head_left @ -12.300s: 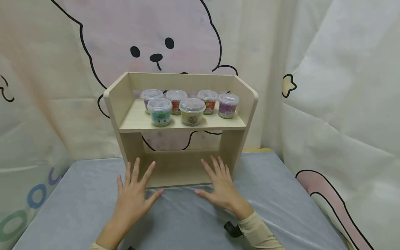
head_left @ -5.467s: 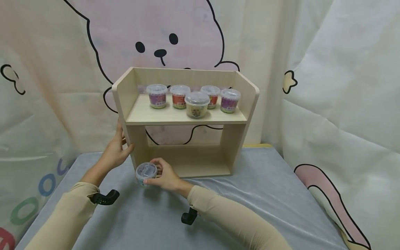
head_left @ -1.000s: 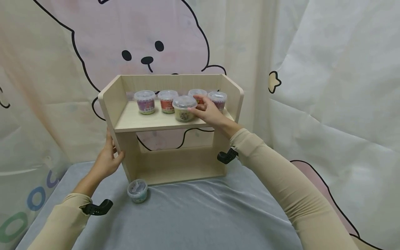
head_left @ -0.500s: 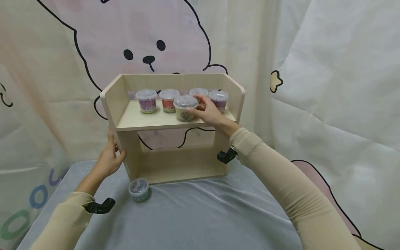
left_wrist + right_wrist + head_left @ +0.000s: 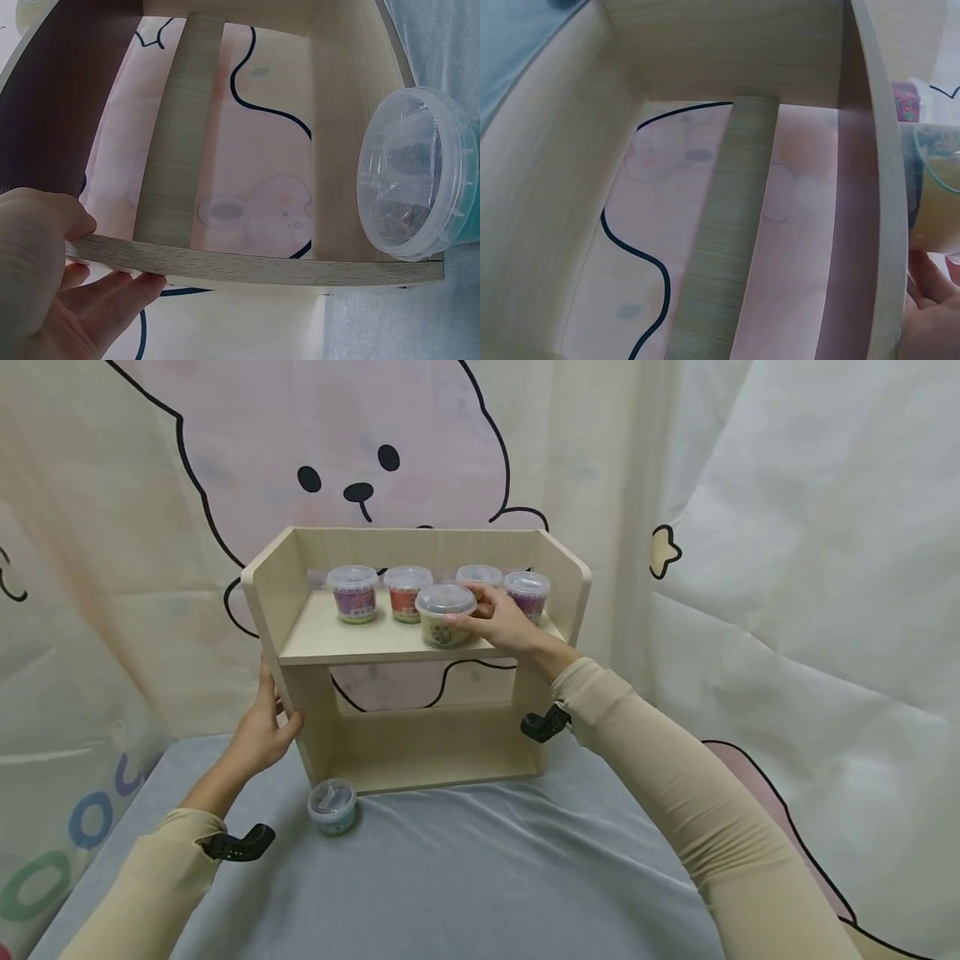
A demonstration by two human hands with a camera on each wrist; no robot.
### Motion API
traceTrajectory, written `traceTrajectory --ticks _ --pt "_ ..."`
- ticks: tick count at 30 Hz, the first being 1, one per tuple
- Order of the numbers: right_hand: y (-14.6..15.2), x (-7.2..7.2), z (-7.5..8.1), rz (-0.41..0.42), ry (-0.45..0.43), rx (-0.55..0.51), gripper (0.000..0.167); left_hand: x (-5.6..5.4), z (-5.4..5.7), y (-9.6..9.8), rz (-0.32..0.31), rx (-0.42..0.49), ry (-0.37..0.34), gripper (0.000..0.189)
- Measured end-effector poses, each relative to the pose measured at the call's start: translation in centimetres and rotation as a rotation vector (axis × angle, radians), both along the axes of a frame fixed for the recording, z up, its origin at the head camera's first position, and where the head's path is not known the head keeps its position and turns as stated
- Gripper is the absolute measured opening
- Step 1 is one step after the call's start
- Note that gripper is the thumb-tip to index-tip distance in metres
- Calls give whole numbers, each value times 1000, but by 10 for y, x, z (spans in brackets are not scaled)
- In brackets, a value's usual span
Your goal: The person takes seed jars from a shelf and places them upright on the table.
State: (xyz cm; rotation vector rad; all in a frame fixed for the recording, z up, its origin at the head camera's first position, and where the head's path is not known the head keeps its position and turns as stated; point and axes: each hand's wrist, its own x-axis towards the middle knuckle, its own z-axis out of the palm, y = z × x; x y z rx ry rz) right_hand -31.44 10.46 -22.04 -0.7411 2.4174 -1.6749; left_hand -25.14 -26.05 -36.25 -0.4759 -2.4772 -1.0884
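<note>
A small two-tier wooden shelf (image 5: 322,645) stands on the table. My left hand (image 5: 261,731) grips its left side panel, thumb in front and fingers behind; in the left wrist view the thumb and fingertips (image 5: 152,283) clasp the panel's edge. On the upper tier, my right hand (image 5: 510,622) holds the front tub, a clear-lidded one with pale yellow contents (image 5: 433,625), thumb at its front and fingers round its right side. That tub shows at the right edge of the right wrist view. A teal tub (image 5: 332,810) sits on the table by the shelf's lower left corner.
On the upper tier stand a purple tub (image 5: 356,602) and a red tub (image 5: 406,602) at left. Another purple tub (image 5: 529,602) is close behind my right hand, beside a partly hidden tub (image 5: 478,574). Grey-blue cloth (image 5: 465,868) covers the table; patterned curtains hang behind.
Since the earliest frame, the teal tub has gone from the upper tier to the table. My left hand has taken hold of the side panel, my right hand the yellow tub. The last second shows little movement.
</note>
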Motion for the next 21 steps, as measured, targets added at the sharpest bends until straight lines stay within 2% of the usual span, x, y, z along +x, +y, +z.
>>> traceTrajectory --ticks 8,11,18,21 --pt "-1 2 -1 -37 2 -69 65 0 0 1 1 6 -10 103" --pt "-1 4 -2 -23 7 -98 66 0 0 1 3 6 -12 104" --pt "-2 22 1 18 43 -109 65 0 0 1 2 12 -9 104" --pt "-2 31 0 45 33 -117 65 0 0 1 -4 12 -9 104"
